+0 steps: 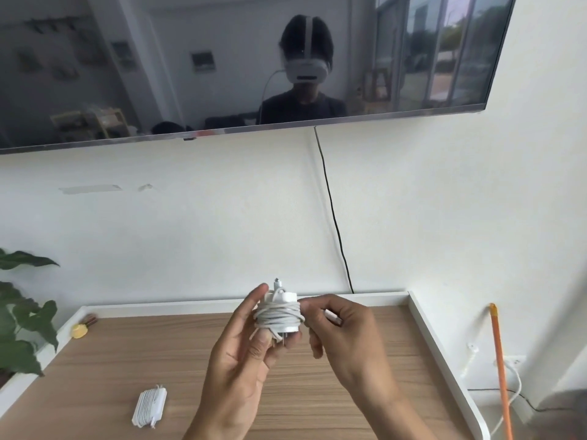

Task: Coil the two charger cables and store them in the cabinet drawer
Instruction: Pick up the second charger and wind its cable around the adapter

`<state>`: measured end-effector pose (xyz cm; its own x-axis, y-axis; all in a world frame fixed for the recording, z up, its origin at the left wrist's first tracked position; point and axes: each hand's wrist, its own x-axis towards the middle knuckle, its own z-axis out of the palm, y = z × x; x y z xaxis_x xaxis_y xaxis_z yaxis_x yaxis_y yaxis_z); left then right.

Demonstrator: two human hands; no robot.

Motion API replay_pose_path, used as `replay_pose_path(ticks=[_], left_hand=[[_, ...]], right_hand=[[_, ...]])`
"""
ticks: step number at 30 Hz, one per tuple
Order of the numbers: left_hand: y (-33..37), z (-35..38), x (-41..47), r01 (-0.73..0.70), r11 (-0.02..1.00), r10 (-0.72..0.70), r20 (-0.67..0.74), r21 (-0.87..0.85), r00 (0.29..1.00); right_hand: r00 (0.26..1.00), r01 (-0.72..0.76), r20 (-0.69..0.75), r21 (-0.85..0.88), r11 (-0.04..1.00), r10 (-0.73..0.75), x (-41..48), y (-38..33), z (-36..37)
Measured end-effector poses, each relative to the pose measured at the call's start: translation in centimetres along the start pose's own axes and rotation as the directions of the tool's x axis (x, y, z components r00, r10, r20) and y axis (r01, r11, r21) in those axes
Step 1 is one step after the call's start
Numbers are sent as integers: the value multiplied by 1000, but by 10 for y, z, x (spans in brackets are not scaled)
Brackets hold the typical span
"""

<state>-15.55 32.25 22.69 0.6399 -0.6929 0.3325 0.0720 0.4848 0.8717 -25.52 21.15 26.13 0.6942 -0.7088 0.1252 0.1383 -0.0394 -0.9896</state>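
Both hands meet just above the wooden bench (178, 354). The left hand (241, 354) grips a white charger (286, 298), thumb under its lower end and fingers curved up along its left side, the index finger reaching past its top. Its white cable (279, 315) is wound around the adapter body in many tight, slightly uneven turns that hide most of the casing. Metal prongs (281, 339) stick out of the bottom beside the thumb, and a short connector tip (278, 282) pokes up above the top edge. The right hand (343, 331) is touching the coil's right side, fingers curled, pinching the free end of the cable (332, 316) between thumb and fingertips.

Below and to the left of the left hand, well apart from it, a second charger (149, 406) lies flat on the bench, its cable already wrapped in neat parallel turns around its white block. The casings are too small and blurred to show any marking.

Far to the left of the hands, a small yellow object (78, 330) sits by the bench's white raised edge. Above them a wall-mounted television (127, 74) reflects the room, and a black cord (333, 217) runs down the wall from it.
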Motion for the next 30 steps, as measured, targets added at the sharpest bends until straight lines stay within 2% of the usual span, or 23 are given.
replay_pose_path(ticks=[3,5,9,12,14,18,20,26,30], left_hand=[[6,2,3,22,985,-33,-59,-173,998],[10,2,4,19,979,-33,-68,-202,997],[11,5,1,22,988,-28,-36,-151,999],[13,6,-1,27,993,-28,-12,-114,1000],[13,5,-1,27,995,-30,-25,-95,999],[12,5,-3,19,997,-22,-55,-69,998],[12,5,-2,14,998,-17,-60,-62,998],[13,4,-1,23,997,-28,-67,-69,997],[16,3,0,40,995,-45,-58,-86,997]], right_hand=[[998,32,52,268,963,-48,-4,0,7],[993,78,59,309,948,-101,-4,2,9],[968,247,-25,235,940,-248,-3,1,13],[952,307,-27,105,946,-305,-2,-3,12],[954,299,-29,75,951,-297,-2,-7,12],[974,217,-108,187,958,-200,2,-7,12],[971,220,-136,166,961,-198,2,-5,14],[949,300,-98,5,954,-298,1,0,15],[954,301,30,-54,952,-299,5,-1,9]])
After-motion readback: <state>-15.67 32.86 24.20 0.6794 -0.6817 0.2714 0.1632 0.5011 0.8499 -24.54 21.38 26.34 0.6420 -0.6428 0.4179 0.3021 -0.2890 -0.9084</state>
